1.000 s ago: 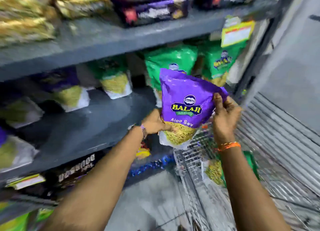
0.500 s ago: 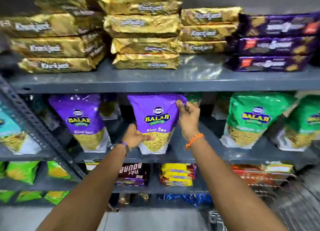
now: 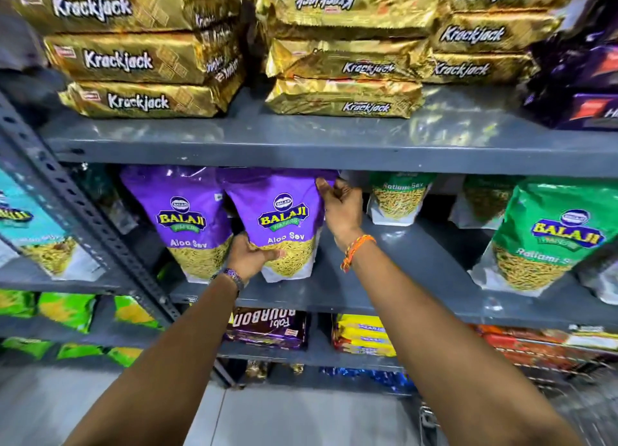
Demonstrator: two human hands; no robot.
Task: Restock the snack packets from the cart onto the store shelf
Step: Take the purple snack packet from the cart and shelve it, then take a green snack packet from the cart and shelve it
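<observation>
A purple Aloo Sev packet [image 3: 282, 218] stands upright on the grey middle shelf [image 3: 384, 285], touching a second purple Aloo Sev packet [image 3: 187, 218] on its left. My left hand [image 3: 254, 256] grips the packet's lower left corner. Its top right corner is pinched by my right hand [image 3: 341, 208], just under the shelf above. Only a bit of the wire cart [image 3: 575, 398] shows at the lower right; its contents are out of view.
Green Ratlami Sev packets [image 3: 548, 231] stand to the right on the same shelf, with bare shelf between. Gold Krackjack packs [image 3: 344, 74] are stacked on the upper shelf. A slotted steel upright [image 3: 77, 211] runs diagonally at left. Biscuit packs [image 3: 267, 328] fill the lower shelf.
The view swung from the cart to the shelf. The packet in both hands went from the air beside the cart onto the middle shelf, then left against the other purple packet.
</observation>
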